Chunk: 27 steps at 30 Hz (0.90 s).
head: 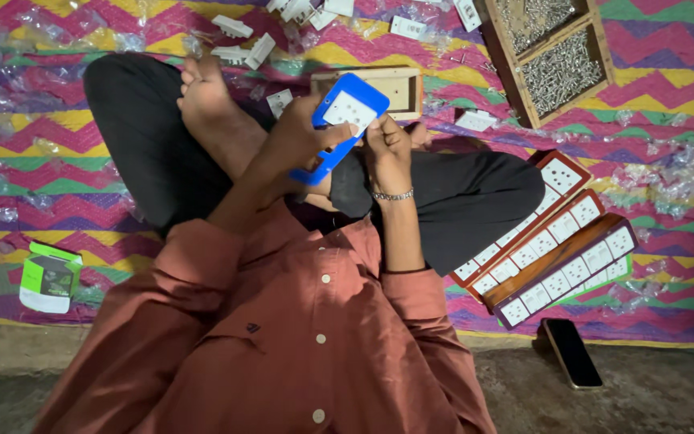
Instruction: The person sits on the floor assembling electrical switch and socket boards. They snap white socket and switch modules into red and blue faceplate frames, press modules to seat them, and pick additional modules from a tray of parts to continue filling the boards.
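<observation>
Overhead, from the head camera, a blue plate (339,128) with a white socket insert is being held up over the crossed legs of a seated person in a rust shirt. It is being gripped by both hands together: the left hand (303,141) is closed around its lower left edge, while the right hand (387,149), a bracelet (393,194) on its wrist, is clamped on its right side, fingers curled against the edge.

Just behind the plate, a small wooden box (395,84) is lying on the zigzag mat (58,161). White socket parts (242,44) are scattered further back among clear plastic wrappers, and one more white part (475,120) is lying just right of the box. At the upper right, a wooden tray (596,48) in two compartments is filled with screws.

Right of the knee, finished boards (556,249) with rows of white sockets are stacked in an overlapping fan. Near them, off the mat's edge, a phone (572,352) is lying on the ground. At the far left, a green and white carton (48,277) is resting on the mat.
</observation>
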Available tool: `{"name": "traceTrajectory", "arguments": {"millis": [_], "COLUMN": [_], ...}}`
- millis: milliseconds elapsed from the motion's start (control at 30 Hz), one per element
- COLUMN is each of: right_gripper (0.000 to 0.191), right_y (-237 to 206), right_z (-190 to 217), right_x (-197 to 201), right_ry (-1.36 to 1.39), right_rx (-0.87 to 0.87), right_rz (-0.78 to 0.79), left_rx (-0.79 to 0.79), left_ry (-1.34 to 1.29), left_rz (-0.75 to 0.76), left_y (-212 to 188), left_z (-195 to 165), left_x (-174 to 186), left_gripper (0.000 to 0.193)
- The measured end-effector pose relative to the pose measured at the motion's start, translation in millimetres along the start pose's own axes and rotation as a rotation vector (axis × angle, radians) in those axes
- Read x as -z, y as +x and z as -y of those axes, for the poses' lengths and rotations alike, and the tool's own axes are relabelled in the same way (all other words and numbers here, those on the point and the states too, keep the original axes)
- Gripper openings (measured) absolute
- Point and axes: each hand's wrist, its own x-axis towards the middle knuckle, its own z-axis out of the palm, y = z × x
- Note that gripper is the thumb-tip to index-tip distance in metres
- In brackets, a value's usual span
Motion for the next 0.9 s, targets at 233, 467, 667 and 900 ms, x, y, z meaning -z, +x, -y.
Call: {"name": "traceTrajectory", "arguments": {"millis": [233, 467, 667, 900], "right_gripper": [0.03, 0.028, 0.016, 0.012], "right_y": [6.6, 9.4, 16.4, 8.1], "right_z": [-4.8, -6.8, -19.5, -20.9], "right_x": [-14.5, -27.7, -37.8, -39.5], "right_ry": [0.038, -0.071, -0.378, -1.028], "right_rx": [-0.074, -0.067, 0.274, 0.488], "right_rz": [0.007, -0.058, -0.221, -0.228], "left_rx": [0.035, 0.012, 0.005, -0.011], "left_ry": [-0.178, -0.258, -0.156, -0.159], "left_rz": [-0.074, -0.108, -0.199, -0.205], "left_y": [-5.1, -7.9, -9.1, -10.5], "left_z": [18.4, 12.7, 16.6, 22.1], "left_x": [1.7, 6.6, 5.5, 10.2], "left_gripper": [0.029, 0.035, 0.032, 0.036]}}
